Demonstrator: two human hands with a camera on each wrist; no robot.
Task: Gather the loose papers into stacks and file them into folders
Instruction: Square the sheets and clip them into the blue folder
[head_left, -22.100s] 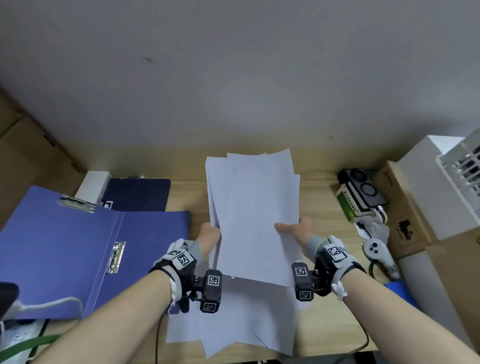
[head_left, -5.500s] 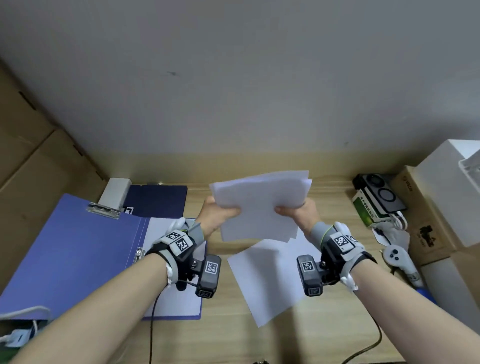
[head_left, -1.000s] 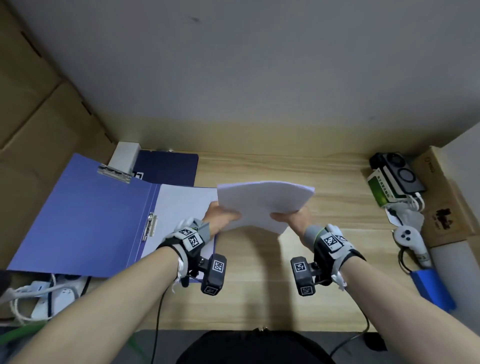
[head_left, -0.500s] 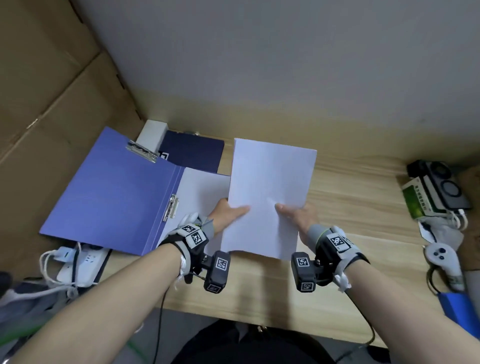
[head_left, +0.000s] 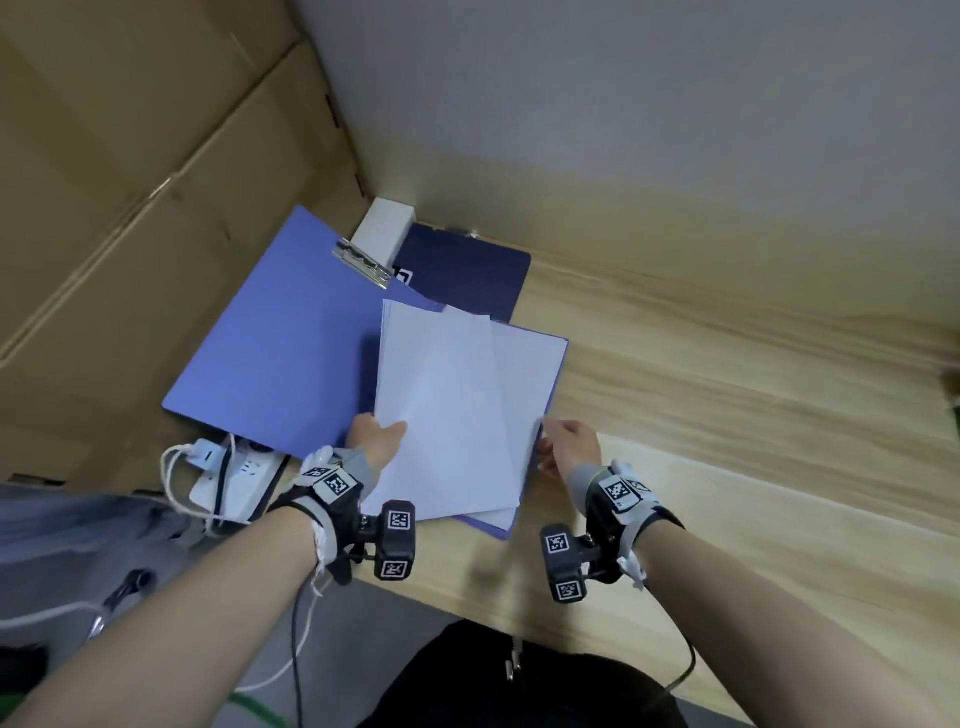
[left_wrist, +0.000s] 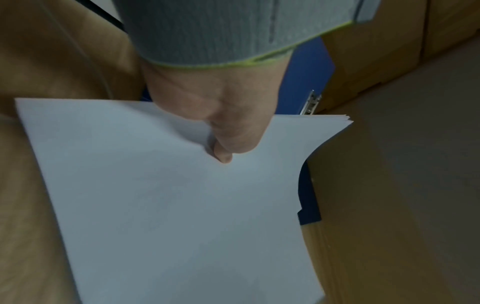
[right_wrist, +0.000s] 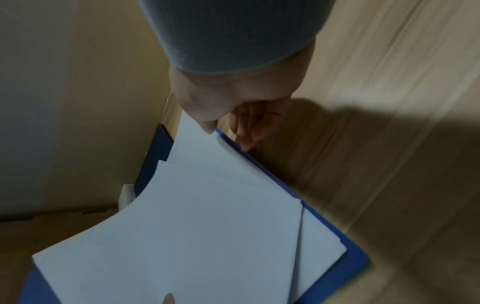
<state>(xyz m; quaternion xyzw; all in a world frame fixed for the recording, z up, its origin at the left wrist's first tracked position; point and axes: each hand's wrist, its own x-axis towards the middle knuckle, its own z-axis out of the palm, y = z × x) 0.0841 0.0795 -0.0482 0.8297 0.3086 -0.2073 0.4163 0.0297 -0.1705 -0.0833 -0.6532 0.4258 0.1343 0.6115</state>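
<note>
1. White sheets gathered into a stack of plain paper (head_left: 447, 415) sit in the left hand (head_left: 375, 441), thumb on top and fingers underneath pinching its near left edge; the stack hangs over the open light-blue card folder (head_left: 275, 353) at the table's left edge
2. On the folder's right flap a lower layer of white sheets (right_wrist: 319, 240) lies flat, and the held stack overlaps it, skewed toward the left
3. Beside the near right corner of the paper is the right hand (head_left: 569, 444): its fingers (right_wrist: 249, 123) are loosely extended and spread, the thumb tip just touching a sheet edge, nothing gripped
4. Judged step: filing, with the stack being lowered into the folder
5. Next move likely calls for squaring the stack to the lower sheets, easing it down flat and sliding its left edge toward the spine clip, which the stack hides; the metal clip (head_left: 362, 262) on the left flap's far edge is clear of the paper
6. A dark navy folder (head_left: 467, 273) lies closed at the table's far left corner
</note>
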